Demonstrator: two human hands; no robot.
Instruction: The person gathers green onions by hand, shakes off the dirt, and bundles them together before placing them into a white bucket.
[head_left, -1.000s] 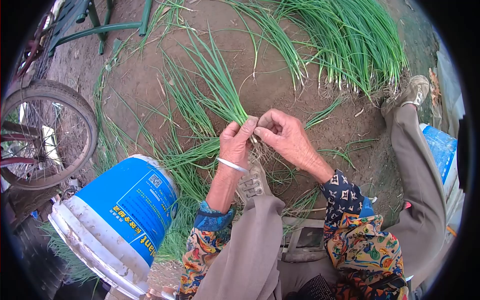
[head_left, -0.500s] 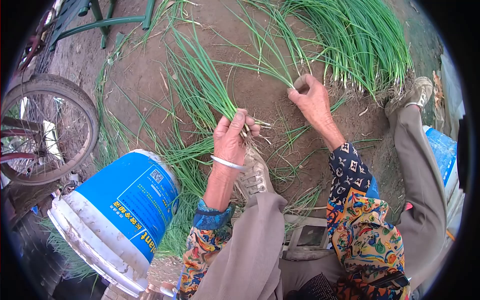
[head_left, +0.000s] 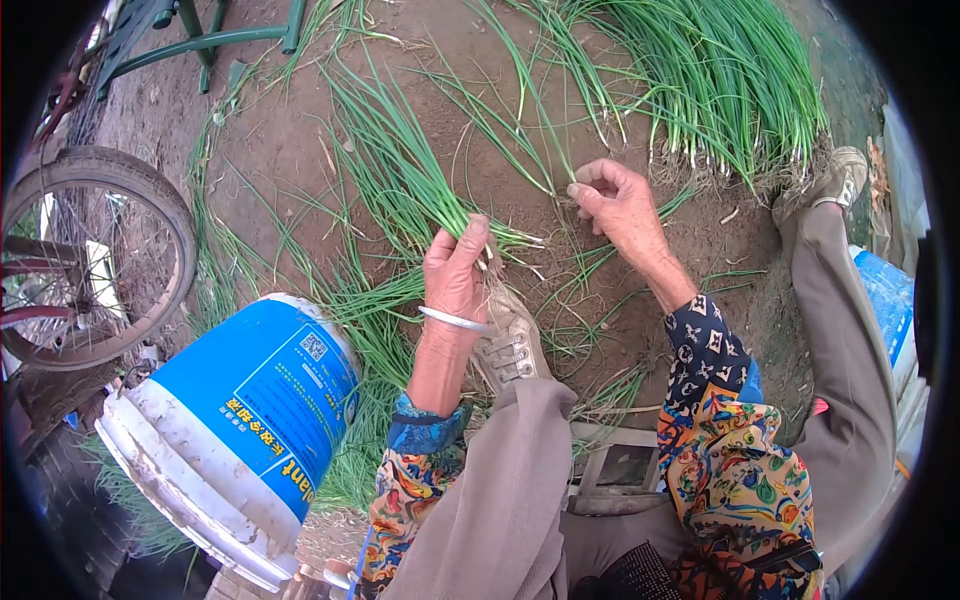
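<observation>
Left hand (head_left: pixel 455 272) clamps a bunch of scallions (head_left: pixel 400 170); right hand (head_left: pixel 618 205) pinches one stalk (head_left: pixel 520 150), which may snap if yanked.

- 2 hands: the left hand (head_left: pixel 455 270) closed round a bunch of green onions (head_left: pixel 400 165), the right hand (head_left: pixel 620 205) pinching a few more stalks (head_left: pixel 520 110).
- 1 big pile of green onions (head_left: pixel 720 80) on the dirt; loose stalks too many to count.
- 1 blue and white bucket (head_left: pixel 235 430), on its side.
- 1 bicycle wheel (head_left: pixel 95 260).
- 2 shoes: (head_left: pixel 510 345) and (head_left: pixel 835 175).
- 1 bracelet (head_left: pixel 455 320).
</observation>
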